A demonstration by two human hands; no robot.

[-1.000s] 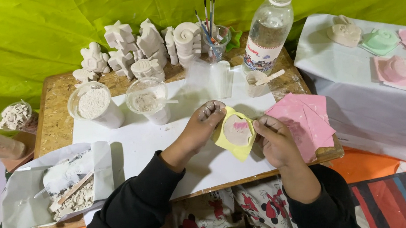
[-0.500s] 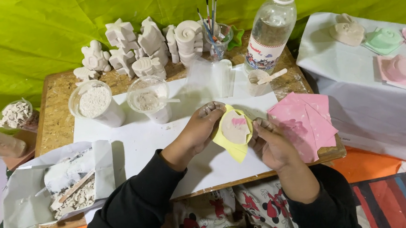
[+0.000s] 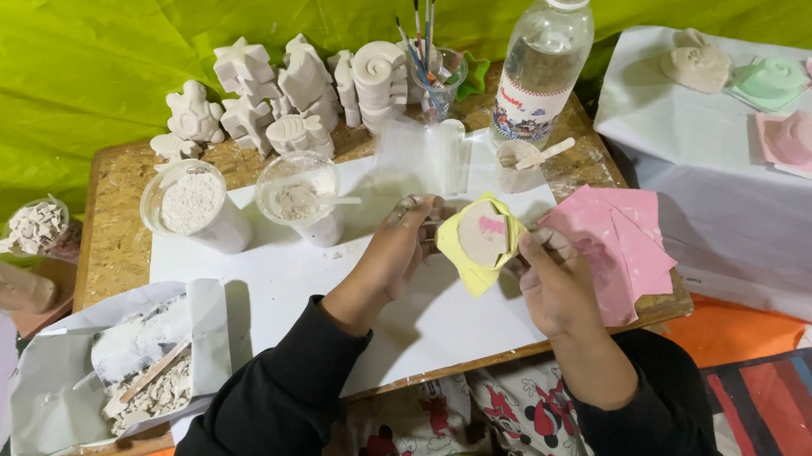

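Yellow mould [image 3: 479, 240] gripped between left hand [image 3: 398, 249] and right hand [image 3: 552, 278], above white paper [image 3: 270, 272]

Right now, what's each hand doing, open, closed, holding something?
Left hand: closed on the left edge of the yellow mould.
Right hand: gripping the mould's right edge.

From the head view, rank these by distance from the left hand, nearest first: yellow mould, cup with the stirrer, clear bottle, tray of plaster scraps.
1. Yellow mould: touching the left hand, on its right.
2. Cup with the stirrer: just beyond the hand, up and left.
3. Clear bottle: far edge of the board, to the right.
4. Tray of plaster scraps: farthest, at the board's near left corner.
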